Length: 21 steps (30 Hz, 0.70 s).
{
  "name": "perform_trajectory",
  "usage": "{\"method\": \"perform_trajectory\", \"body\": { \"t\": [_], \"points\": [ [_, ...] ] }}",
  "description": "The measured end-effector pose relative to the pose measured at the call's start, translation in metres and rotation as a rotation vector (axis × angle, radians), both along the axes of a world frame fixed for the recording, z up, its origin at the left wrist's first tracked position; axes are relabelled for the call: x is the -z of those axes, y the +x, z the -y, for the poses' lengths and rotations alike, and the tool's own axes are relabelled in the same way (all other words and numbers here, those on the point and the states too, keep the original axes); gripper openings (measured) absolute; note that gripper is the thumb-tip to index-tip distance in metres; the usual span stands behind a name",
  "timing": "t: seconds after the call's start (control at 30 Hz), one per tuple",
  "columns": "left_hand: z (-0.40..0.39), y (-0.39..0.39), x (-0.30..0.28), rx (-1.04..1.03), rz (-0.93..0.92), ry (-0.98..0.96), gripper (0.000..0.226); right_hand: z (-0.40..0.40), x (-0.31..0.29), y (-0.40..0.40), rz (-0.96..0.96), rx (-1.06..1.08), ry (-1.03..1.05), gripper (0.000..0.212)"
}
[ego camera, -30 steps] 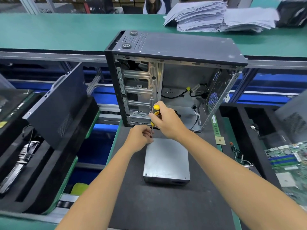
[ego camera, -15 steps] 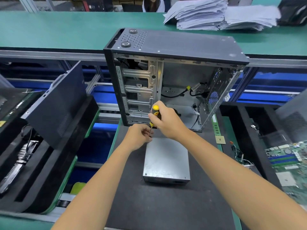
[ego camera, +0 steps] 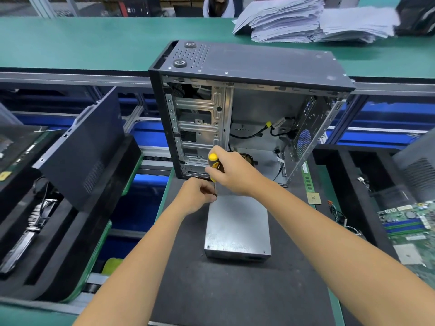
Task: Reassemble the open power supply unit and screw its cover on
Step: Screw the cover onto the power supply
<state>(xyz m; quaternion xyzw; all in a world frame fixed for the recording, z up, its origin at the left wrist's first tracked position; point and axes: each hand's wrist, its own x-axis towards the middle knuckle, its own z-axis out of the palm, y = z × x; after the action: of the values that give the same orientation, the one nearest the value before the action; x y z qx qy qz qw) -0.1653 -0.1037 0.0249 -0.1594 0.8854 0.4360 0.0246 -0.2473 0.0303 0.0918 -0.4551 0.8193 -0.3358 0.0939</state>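
**Driving a cover screw at the far-left corner**

Little changed over the past second: same corner, same posture, screwdriver [ego camera: 213, 165] upright as before, so probably mid-turn on a single screw rather than moving between screws.

Right hand [ego camera: 231, 171] wrapped round the yellow-and-black handle. Left hand [ego camera: 196, 196] curled at the shaft's tip, apparently pinching it steady; the screw itself too small to make out.

Power supply unit [ego camera: 237, 228] flat on the dark mat [ego camera: 211, 292], cover on, directly under and nearer than both hands, just in front of the open computer case [ego camera: 247, 102]. Tip meeting the unit's far-left corner. Remaining screws unconfirmed.
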Motion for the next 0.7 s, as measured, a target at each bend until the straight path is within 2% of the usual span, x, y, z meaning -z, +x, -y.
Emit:
{"method": "perform_trajectory", "body": {
  "t": [0.43, 0.7],
  "points": [
    [-0.002, 0.004, 0.007, 0.018, -0.029, -0.09, 0.011, -0.006, 0.003, -0.001, 0.033, 0.086, -0.053, 0.015],
    [-0.003, 0.008, 0.008, -0.016, -0.046, -0.008, 0.014, -0.012, -0.004, -0.002, 0.109, 0.135, -0.127, 0.011]
  ]
}}
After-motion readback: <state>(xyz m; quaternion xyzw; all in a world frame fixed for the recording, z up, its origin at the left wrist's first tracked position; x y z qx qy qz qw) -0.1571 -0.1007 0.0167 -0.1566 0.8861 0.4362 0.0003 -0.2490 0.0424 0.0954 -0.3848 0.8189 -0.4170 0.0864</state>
